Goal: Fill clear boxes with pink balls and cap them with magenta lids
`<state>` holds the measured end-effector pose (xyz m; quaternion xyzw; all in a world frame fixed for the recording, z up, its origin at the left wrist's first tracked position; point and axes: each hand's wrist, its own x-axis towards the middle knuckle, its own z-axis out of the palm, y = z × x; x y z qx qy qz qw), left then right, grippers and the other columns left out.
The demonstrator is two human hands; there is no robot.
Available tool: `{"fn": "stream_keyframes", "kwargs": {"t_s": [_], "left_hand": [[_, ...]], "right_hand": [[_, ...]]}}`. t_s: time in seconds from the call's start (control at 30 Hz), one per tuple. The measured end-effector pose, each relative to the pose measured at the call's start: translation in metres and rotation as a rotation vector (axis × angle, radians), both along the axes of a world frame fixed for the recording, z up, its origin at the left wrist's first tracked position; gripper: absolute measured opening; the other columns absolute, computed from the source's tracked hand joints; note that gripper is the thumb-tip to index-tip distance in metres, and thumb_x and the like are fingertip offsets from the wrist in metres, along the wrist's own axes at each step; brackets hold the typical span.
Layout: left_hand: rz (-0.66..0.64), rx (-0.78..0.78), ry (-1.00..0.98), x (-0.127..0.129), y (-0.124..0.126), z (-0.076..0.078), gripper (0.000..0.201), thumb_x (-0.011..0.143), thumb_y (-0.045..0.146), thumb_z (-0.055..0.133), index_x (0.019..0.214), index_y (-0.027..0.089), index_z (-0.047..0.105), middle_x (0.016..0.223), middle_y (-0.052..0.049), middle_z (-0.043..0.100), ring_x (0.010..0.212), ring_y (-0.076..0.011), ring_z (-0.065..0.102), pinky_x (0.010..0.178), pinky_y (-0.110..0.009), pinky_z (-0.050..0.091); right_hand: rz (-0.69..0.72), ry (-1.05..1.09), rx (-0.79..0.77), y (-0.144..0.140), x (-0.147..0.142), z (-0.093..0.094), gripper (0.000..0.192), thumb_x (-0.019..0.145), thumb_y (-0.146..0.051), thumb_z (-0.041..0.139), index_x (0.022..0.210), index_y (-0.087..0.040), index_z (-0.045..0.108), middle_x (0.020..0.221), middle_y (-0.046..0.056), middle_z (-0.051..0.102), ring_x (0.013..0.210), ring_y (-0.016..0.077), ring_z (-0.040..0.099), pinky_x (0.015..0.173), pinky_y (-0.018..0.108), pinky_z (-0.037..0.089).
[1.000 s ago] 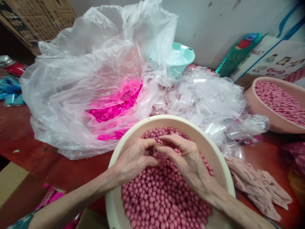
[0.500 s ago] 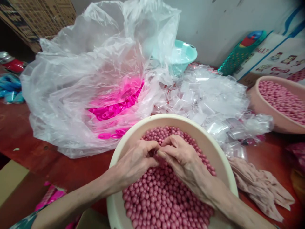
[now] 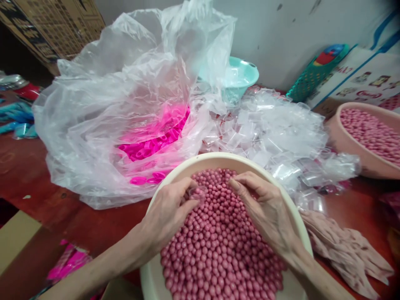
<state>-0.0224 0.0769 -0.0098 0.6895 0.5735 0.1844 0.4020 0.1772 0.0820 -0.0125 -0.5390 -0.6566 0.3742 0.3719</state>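
"Over the cream tub (image 3: 218, 156), what is going on?"

"The left hand (image 3: 167, 210) pinches a small clear cup (image 3: 198, 193) between its thumb and fingers; the right hand (image 3: 269, 204) is apart from it, with thumb and fingertip close together; I can't tell if they hold anything."

"Where is the cup?"

"Over the pink beads (image 3: 212, 250) heaped in the tub; more beads (image 3: 370, 131) sit in the peach tub (image 3: 353, 148) off to the right."

"And behind?"

"On the red worktop (image 3: 78, 221), a see-through bag (image 3: 81, 125) with bright pink bits (image 3: 156, 143); beside it, a pile of clear plastic pieces (image 3: 265, 125)."
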Motion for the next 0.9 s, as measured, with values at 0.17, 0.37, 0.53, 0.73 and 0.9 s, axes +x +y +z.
{"fn": "stream_keyframes", "kwargs": {"t_s": [0.17,0.37,0.53,0.73,0.9], "left_hand": [[-0.044,0.193,0.444,0.0,0.002,-0.004,0.014,0.087,0.014,0.036,0.082,0.016,0.05,0.082,-0.006,0.059,0.075,-0.0185,0.056,0.067,-0.031,0.044],[-0.17,0.205,0.725,0.01,0.012,-0.013,0.03,0.079,-0.002,0.03,0.088,0.012,0.055,0.082,-0.011,0.062,0.072,-0.0218,0.061,0.062,-0.031,0.047],[-0.148,0.273,0.76,0.015,0.008,-0.013,0.037,0.076,-0.006,0.027,0.092,0.006,0.058,0.081,-0.018,0.064,0.068,-0.0278,0.063,0.056,-0.036,0.048],[0.033,0.423,0.594,-0.013,0.01,0.006,0.026,0.09,0.017,0.036,0.108,0.014,0.054,0.097,-0.009,0.066,0.083,-0.019,0.063,0.074,-0.029,0.049],[0.268,0.544,0.434,-0.07,0.022,0.0,0.023,0.089,0.026,0.041,0.1,0.016,0.058,0.095,-0.008,0.064,0.088,-0.0206,0.059,0.083,-0.034,0.044]], "right_hand": [[-0.066,-0.11,0.034,-0.001,0.005,-0.001,0.018,0.088,-0.022,0.049,0.076,-0.016,0.061,0.074,0.002,0.057,0.069,0.0143,0.054,0.06,0.026,0.04],[0.053,-0.321,0.065,0.001,0.007,-0.017,0.02,0.089,-0.021,0.046,0.075,-0.018,0.06,0.072,0.004,0.057,0.063,0.0154,0.053,0.059,0.029,0.041],[0.22,-0.362,0.252,-0.008,0.014,-0.043,0.015,0.086,-0.027,0.047,0.081,-0.024,0.061,0.074,0.004,0.061,0.066,0.0193,0.058,0.061,0.032,0.048],[0.161,-0.332,0.298,-0.037,0.02,-0.059,0.026,0.083,-0.022,0.043,0.099,-0.032,0.061,0.092,0.007,0.066,0.086,0.028,0.062,0.069,0.04,0.053],[0.165,-0.325,0.31,-0.042,0.027,-0.054,0.032,0.079,-0.022,0.044,0.104,-0.033,0.062,0.098,0.008,0.066,0.092,0.0293,0.062,0.068,0.037,0.053]]}}
